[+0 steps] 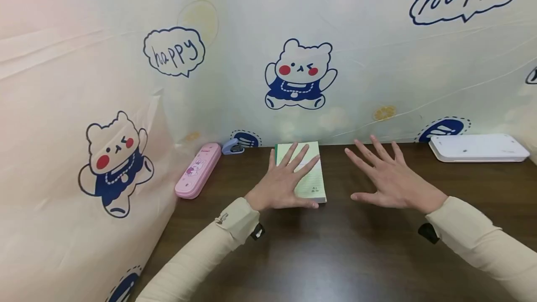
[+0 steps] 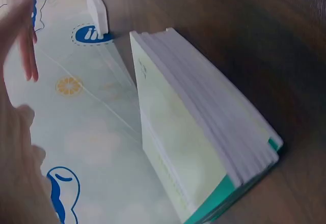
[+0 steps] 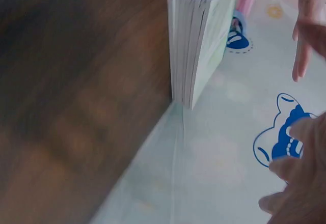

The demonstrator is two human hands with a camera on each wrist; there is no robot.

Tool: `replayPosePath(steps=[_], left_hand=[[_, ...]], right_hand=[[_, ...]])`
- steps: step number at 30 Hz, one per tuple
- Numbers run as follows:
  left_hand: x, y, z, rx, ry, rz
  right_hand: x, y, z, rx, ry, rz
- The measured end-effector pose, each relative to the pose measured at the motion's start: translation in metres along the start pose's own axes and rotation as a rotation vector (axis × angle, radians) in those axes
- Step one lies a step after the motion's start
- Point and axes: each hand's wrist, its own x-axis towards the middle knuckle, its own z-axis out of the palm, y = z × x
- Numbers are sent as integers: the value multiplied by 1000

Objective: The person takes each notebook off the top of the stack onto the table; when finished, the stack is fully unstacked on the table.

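A stack of pale green notebooks with a green spine lies at the back middle of the dark table; the left wrist view shows several layered booklets. My left hand hovers over the stack's left part with fingers spread, hiding some of the cover. Apart from it, to the right, my right hand is held above the table, fingers spread and holding nothing. In the right wrist view the page edges of the notebooks face me, and the right fingers stay clear of them.
Left of the notebooks lie a pink pencil case and a small blue stapler. A flat white case lies at the back right. A printed cloth hangs behind the dark table and along its left side.
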Motion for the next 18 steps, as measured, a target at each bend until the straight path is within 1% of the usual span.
replayPosePath(steps=[2,3,5,8,10,11,13,14,16,18], left_hand=[[-2,-3,4,-42,26,-47],[-3,-6,8,-82,42,-83],[-1,-14,20,-207,85,-179],[2,-30,44,-475,166,-360],[4,-39,61,-661,204,-481],[5,-42,70,-737,215,-527],[6,-45,84,-866,222,-592],[6,-45,90,-902,216,-612],[5,-43,98,-945,220,-623],[3,-41,102,-950,235,-627]], right_hand=[[4,-3,4,95,8,18],[7,-5,8,169,7,35],[14,-7,20,338,6,81],[30,-13,48,597,-7,198],[42,-20,69,745,-12,283],[47,-25,80,810,-17,325],[56,-36,97,918,-33,388],[60,-41,104,952,-50,403],[67,-51,114,965,-76,391],[72,-58,119,939,-93,352]])
